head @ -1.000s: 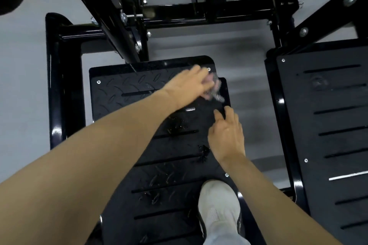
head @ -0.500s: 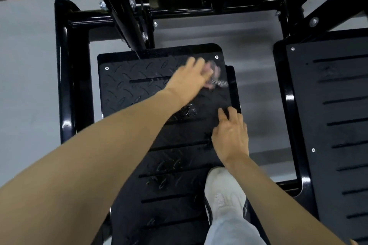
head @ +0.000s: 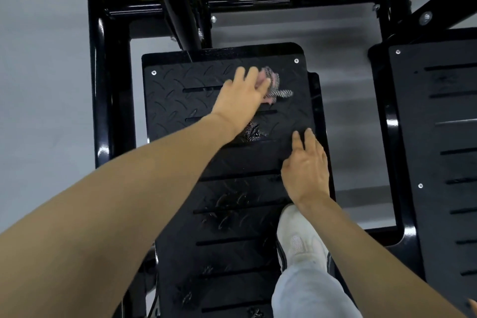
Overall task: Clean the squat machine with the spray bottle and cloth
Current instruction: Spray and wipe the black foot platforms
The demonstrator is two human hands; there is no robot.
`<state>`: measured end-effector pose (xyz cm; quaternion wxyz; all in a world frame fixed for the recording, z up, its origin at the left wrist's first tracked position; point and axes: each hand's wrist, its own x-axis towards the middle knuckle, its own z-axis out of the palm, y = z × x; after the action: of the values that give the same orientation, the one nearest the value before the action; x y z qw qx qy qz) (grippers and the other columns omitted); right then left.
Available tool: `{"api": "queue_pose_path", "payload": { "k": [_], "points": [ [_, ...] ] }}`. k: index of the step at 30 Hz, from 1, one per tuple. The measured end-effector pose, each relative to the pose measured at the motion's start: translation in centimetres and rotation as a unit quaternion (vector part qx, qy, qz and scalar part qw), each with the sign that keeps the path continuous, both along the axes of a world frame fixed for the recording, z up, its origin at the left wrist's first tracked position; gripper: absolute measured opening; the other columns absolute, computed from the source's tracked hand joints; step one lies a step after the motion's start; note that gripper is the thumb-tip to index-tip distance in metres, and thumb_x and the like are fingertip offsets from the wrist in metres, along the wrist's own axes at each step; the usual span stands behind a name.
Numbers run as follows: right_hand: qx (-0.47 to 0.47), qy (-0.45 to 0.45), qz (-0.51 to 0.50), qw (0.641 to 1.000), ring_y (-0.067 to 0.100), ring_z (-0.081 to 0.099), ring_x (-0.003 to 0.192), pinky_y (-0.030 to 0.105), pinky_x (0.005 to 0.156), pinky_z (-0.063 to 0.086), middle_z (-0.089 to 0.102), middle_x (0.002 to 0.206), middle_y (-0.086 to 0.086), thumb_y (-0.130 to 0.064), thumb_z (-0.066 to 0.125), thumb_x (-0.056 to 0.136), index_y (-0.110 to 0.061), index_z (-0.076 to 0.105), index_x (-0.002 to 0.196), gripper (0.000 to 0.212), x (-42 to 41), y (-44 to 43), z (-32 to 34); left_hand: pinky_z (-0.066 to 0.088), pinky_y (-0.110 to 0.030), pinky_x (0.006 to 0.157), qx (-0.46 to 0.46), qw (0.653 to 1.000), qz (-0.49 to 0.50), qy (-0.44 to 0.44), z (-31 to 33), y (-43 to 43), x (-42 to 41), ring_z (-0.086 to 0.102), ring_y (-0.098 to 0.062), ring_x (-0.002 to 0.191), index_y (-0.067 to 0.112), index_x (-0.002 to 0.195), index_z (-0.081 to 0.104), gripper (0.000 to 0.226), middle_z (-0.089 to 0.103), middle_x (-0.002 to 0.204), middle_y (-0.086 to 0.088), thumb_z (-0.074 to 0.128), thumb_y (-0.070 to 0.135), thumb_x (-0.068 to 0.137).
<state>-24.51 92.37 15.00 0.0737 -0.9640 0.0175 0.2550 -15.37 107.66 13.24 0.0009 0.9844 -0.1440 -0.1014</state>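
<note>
The squat machine's black diamond-tread left footplate [head: 175, 100] fills the middle of the view. My left hand [head: 240, 95] lies flat near the plate's far end, with its straight fingers pressing a pink and grey striped cloth [head: 277, 85] onto the tread. Part of the cloth sticks out to the right of my fingertips. A wet shiny patch [head: 251, 133] sits just behind my left wrist, and more wet streaks run down the plate. My right hand [head: 305, 170] rests flat on the plate's right edge, holding nothing. No spray bottle is in view.
A second slotted footplate [head: 438, 162] lies to the right across a gap of grey floor. Glossy black frame tubes [head: 108, 85] run along the left side and across the top. My white shoe [head: 299, 237] stands on the left plate's near right part.
My left hand has slid the cloth a little to the left across the far end of the plate. My right hand has stayed on the plate's right edge. The camera has shifted slightly.
</note>
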Motion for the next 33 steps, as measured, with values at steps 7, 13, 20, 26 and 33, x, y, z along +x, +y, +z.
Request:
{"api": "queue_pose_path", "payload": {
  "k": [7, 13, 20, 26, 33],
  "points": [
    [0.015, -0.010, -0.027, 0.999, 0.030, 0.016, 0.144, 0.041, 0.119, 0.016, 0.010, 0.157, 0.018, -0.009, 0.045, 0.094, -0.006, 0.021, 0.150, 0.061, 0.1, 0.6, -0.1, 0.052, -0.042, 0.083, -0.049, 0.992, -0.112, 0.038, -0.3, -2.7, -3.4, 0.035, -0.031, 0.118, 0.009, 0.144, 0.027, 0.062, 0.032, 0.134, -0.015, 0.051, 0.001, 0.088],
    [0.013, -0.004, -0.026, 1.000, 0.029, 0.012, 0.145, 0.040, 0.120, 0.013, 0.005, 0.158, 0.017, -0.014, 0.044, 0.096, -0.010, 0.016, 0.151, 0.062, 0.3, 0.9, -0.1, 0.044, -0.043, 0.093, 0.060, 0.991, -0.122, 0.005, 0.7, 3.6, -0.7, 0.034, -0.033, 0.121, 0.011, 0.144, 0.025, 0.060, 0.031, 0.134, -0.016, 0.052, 0.011, 0.090],
    [0.025, -0.013, -0.020, 0.999, 0.028, 0.011, 0.145, 0.039, 0.120, 0.013, 0.004, 0.158, 0.017, -0.012, 0.044, 0.095, -0.011, 0.015, 0.151, 0.063, 0.8, 1.8, 0.1, 0.049, -0.042, 0.084, 0.047, 0.998, -0.041, 0.014, 0.3, 1.7, -2.9, 0.038, -0.031, 0.114, 0.005, 0.145, 0.020, 0.069, 0.032, 0.133, -0.016, 0.056, 0.005, 0.086],
    [0.044, -0.006, 0.005, 0.999, 0.026, 0.006, 0.147, 0.039, 0.120, 0.014, -0.001, 0.159, 0.013, -0.011, 0.045, 0.095, -0.013, 0.011, 0.152, 0.066, 0.4, 2.4, -0.2, 0.044, -0.043, 0.097, 0.122, 0.984, -0.128, 0.008, 0.6, 6.4, -1.8, 0.034, -0.032, 0.122, 0.012, 0.149, 0.011, 0.084, 0.025, 0.139, -0.015, 0.061, 0.002, 0.083],
    [0.037, 0.000, 0.012, 0.999, 0.027, 0.000, 0.147, 0.040, 0.121, 0.009, -0.006, 0.159, 0.015, -0.010, 0.045, 0.095, -0.013, 0.009, 0.153, 0.068, 0.1, 2.5, -0.2, 0.052, -0.043, 0.086, 0.004, 0.987, 0.149, 0.059, 0.6, 4.7, -3.3, 0.035, -0.033, 0.116, 0.010, 0.146, 0.021, 0.079, 0.029, 0.137, -0.016, 0.053, -0.010, 0.077]
  ]
}}
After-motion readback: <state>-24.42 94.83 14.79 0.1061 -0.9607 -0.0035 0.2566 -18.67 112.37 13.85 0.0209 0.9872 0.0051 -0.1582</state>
